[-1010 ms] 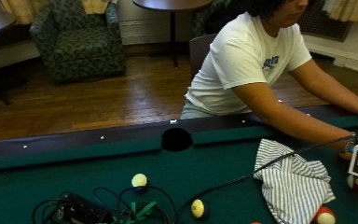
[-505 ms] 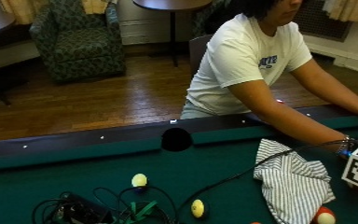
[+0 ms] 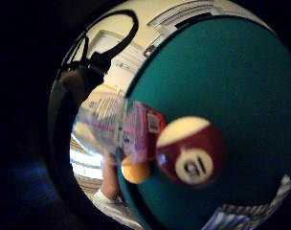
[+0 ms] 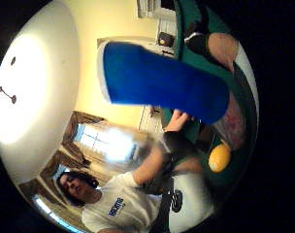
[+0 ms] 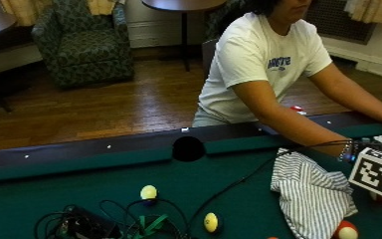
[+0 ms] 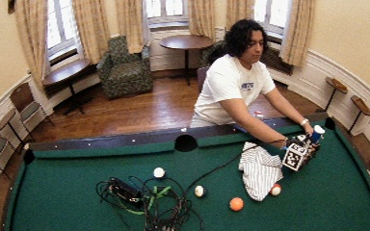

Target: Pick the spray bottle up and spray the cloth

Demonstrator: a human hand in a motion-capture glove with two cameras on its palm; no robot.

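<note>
On the green pool table (image 5: 58, 199), from left: tangled cables (image 5: 105, 226), two yellow-marked balls, then a crumpled striped cloth (image 5: 310, 191). Just right of the cloth, gloved right hand (image 5: 371, 145), forearm reaching in over the rail; whether clasped on anything, cannot tell. At that hand, spray bottle (image 6: 316, 134), long axis upright, blue cap uppermost

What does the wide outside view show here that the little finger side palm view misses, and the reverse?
Only the wide outside view shows the person, the gloved right hand, the cables and an orange ball. Only the palm view shows the spray bottle label close up and a maroon-striped ball. Both show the striped cloth on the green felt.
</note>
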